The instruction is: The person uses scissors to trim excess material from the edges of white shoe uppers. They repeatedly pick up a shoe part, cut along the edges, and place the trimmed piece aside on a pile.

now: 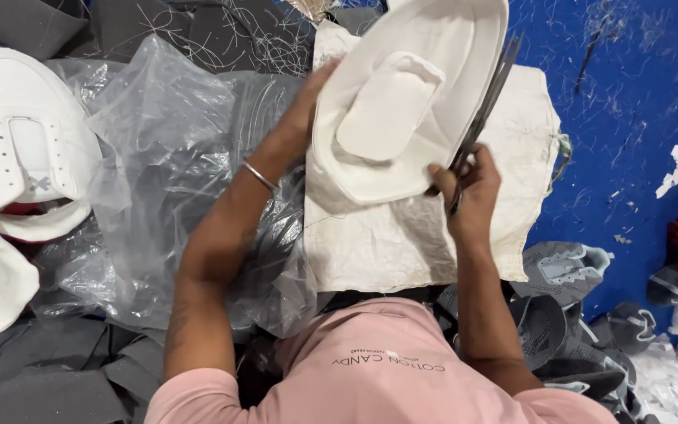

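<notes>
A white shoe upper (402,102) with a padded tongue is held up over a white woven sack (402,243). My left hand (308,102) grips its left edge, mostly hidden behind the upper. My right hand (468,188) holds dark scissors (484,102) whose blades run up along the upper's right edge. A thin metal bangle (260,177) sits on my left wrist.
Crumpled clear plastic sheeting (174,157) covers the left. More white shoe uppers (17,149) lie at the far left. Grey uppers (566,271) are piled at the right, dark offcuts (49,377) at the bottom left. Blue floor (629,94) strewn with threads lies to the right.
</notes>
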